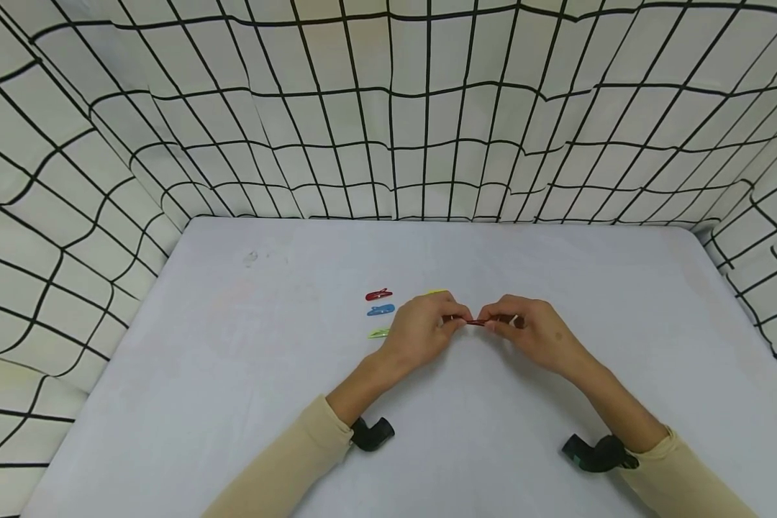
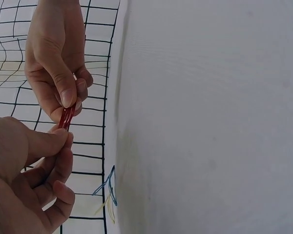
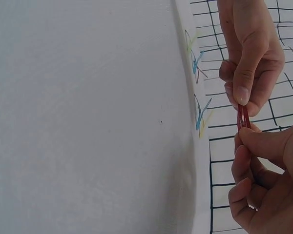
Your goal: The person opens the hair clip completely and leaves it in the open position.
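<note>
Between my two hands is a dark red snap hair clip [image 1: 476, 322], raised above the white table. My left hand [image 1: 421, 327] pinches one end of it with thumb and forefinger. At the opposite end, the thumb and fingers of my right hand [image 1: 534, 331] pinch it too. Seen from the right wrist, the red clip [image 3: 243, 117] is a narrow loop with its slats side by side. Left of my left hand lie a red clip [image 1: 378, 294], a blue clip [image 1: 380, 310] and a green clip [image 1: 378, 333], partly covered by that hand. A yellow clip [image 1: 437, 291] peeks out behind its knuckles.
The white table [image 1: 233, 403] carries the clips in its middle. Around its back and sides stands a white wall with a black grid net [image 1: 395, 115]. In the right wrist view, a blue clip [image 3: 200, 114] has its arms spread in a V.
</note>
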### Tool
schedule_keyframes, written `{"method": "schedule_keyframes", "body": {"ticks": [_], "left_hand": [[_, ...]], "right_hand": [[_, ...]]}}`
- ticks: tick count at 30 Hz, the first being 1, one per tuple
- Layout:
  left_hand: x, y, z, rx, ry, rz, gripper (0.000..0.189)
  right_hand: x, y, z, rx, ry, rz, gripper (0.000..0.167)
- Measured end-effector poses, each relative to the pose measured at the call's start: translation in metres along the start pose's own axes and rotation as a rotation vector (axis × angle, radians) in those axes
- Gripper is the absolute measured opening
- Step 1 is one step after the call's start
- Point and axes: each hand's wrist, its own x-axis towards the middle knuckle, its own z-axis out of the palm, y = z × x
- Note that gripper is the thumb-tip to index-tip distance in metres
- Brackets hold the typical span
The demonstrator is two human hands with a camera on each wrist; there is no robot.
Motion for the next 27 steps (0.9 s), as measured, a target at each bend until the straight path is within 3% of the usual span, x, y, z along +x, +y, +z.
{"method": "schedule_keyframes", "body": {"ticks": [27], "left_hand": [[-0.0029,-0.0051,0.0019,0.002,0.046,0.053,0.014]], "right_hand": [[0.0012,-0.0007,0.0033,0.016,-0.005,0.001,0.018]]}}
